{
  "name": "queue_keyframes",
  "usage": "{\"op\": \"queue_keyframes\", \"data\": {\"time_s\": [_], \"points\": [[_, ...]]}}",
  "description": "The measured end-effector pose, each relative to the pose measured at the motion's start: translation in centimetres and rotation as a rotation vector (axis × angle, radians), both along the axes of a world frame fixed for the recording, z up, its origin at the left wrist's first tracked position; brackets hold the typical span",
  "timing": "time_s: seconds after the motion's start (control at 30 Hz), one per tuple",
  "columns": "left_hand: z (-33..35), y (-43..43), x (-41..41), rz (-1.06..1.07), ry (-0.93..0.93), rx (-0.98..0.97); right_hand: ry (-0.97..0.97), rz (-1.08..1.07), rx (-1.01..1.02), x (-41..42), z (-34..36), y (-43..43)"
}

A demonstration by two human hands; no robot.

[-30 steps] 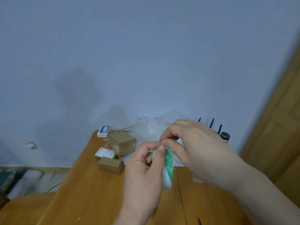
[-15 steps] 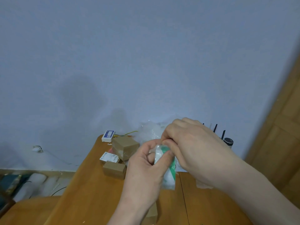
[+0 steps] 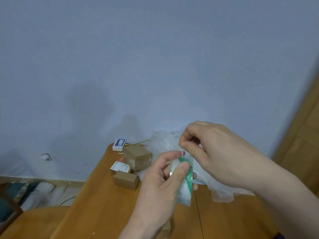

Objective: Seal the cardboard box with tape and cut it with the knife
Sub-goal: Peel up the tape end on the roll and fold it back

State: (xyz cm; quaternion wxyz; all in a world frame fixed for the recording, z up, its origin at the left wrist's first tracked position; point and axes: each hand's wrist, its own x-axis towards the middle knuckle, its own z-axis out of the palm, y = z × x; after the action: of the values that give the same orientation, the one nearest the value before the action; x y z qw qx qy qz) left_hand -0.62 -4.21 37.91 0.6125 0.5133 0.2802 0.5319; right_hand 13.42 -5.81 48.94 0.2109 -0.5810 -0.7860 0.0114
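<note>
The wooden table (image 3: 107, 209) spreads beneath and behind both hands. Beyond the grip, toward the wall, lies a heap of clear bubble wrap (image 3: 164, 144), partly hidden by the hands. To the left of the grip stand three cardboard boxes: the largest, a taped cardboard box (image 3: 137, 156), sits farthest back; a plain small box (image 3: 126, 181) stands nearest the left hand; a labelled box (image 3: 120, 168) is wedged between them. Behind these, by the wall, rests a white and blue packet (image 3: 119, 144) with yellow wires beside it.

The right hand (image 3: 219, 157) is above and right of the roll, thumb and forefinger pinched shut on what looks like the tape's free end; the strip itself is too faint to make out. The left hand (image 3: 160, 185) is clamped on the roll of clear tape (image 3: 185, 183), which has a green core, thumb pressed on its near face, holding it upright in the air above the table. A corner of another cardboard box (image 3: 166, 229) peeks out below the left wrist.
</note>
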Motion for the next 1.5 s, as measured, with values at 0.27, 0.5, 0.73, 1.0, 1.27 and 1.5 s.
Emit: {"op": "queue_keyframes", "data": {"time_s": [0.27,0.5,0.73,1.0,1.27,1.5], "points": [[0.4,-0.5,0.1,-0.003,-0.009,-0.055,-0.008,0.028,-0.061,-0.2,1.0,-0.4],[0.3,-0.8,0.7,0.091,0.085,0.021,0.045,-0.032,-0.077,0.3,1.3,0.2],[0.1,-1.0,0.7,0.147,0.157,0.078,0.082,-0.039,-0.104,0.7,1.7,0.4],[0.1,-1.5,0.9,0.201,0.196,0.103,-0.014,0.065,-0.151,0.5,2.5,0.2],[-0.3,-1.0,0.6,0.259,0.234,0.119,-0.17,0.08,-0.206,0.6,2.9,0.2],[-0.7,-0.7,0.2,0.265,0.284,0.144,-0.23,0.079,-0.209,0.3,2.7,0.3]]}}
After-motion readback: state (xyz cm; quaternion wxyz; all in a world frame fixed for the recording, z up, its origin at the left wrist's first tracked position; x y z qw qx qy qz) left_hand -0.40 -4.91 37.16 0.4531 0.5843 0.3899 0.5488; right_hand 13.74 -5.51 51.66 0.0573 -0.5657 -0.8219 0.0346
